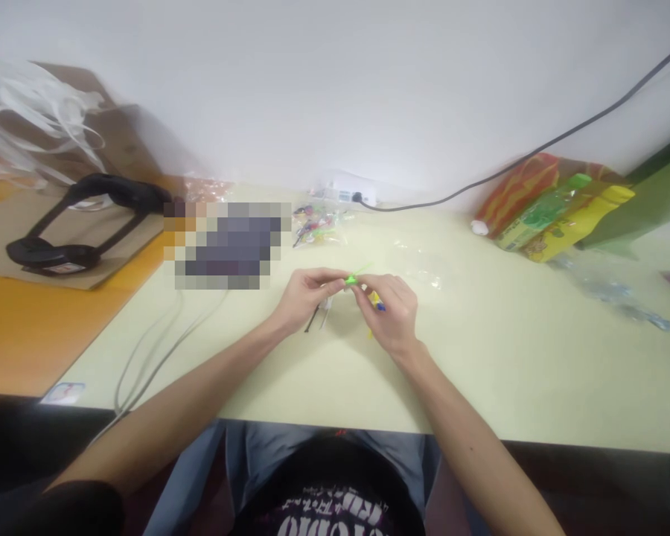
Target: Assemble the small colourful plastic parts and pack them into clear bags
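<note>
We held a small green piece (351,281) over the pale surface (480,357). The fingers of our left hand (304,301) pinched it from one side, and the fingers of our right hand (394,309) grasped it from the other. A thin black stick (311,320) lay just beside the left hand, while yellow and blue bits (380,305) were partly hidden by the right hand. Beyond them we had a clear bag (342,218) of coloured pieces (311,228), and well to the right a green bottle (552,207) beside a yellow packet (578,223)
</note>
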Demonstrator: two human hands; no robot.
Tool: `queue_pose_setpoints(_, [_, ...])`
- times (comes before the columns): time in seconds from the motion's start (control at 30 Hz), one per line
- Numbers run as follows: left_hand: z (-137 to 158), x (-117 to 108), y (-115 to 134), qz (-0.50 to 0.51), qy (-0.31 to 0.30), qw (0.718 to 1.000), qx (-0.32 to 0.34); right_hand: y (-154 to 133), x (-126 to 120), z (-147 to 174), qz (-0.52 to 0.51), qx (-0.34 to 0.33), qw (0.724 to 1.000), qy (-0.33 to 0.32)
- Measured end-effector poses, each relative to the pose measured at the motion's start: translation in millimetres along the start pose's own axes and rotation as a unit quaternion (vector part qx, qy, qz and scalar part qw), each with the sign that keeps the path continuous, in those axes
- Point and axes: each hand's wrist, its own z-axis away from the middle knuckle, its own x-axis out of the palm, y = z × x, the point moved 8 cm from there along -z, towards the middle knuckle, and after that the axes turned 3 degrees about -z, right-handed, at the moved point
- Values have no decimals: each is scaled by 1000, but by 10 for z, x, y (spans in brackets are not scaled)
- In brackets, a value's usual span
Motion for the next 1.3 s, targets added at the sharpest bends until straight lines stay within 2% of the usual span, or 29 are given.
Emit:
queue_pose_setpoints(0.5, [55, 33, 85, -8, 32, 999, 7, -44, -28, -12, 8, -19, 1000, 19])
queue_pose_setpoints(0.77, [89, 80, 243, -108, 3, 991, 83, 7, -77, -28, -60, 44, 996, 46])
queue_pose_setpoints(0.9, [141, 123, 367, -191, -15, 967, 169, 82, -79, -7, -75, 88, 992, 51])
queue_pose_setpoints(1.03, [219, 196, 502, -275, -27, 918, 282, 125, -50, 9, -83, 99, 991, 38])
queue_pose_setpoints(1.3, [254, 231, 530, -336, -44, 875, 345, 115, 0, 4, -122, 100, 987, 6])
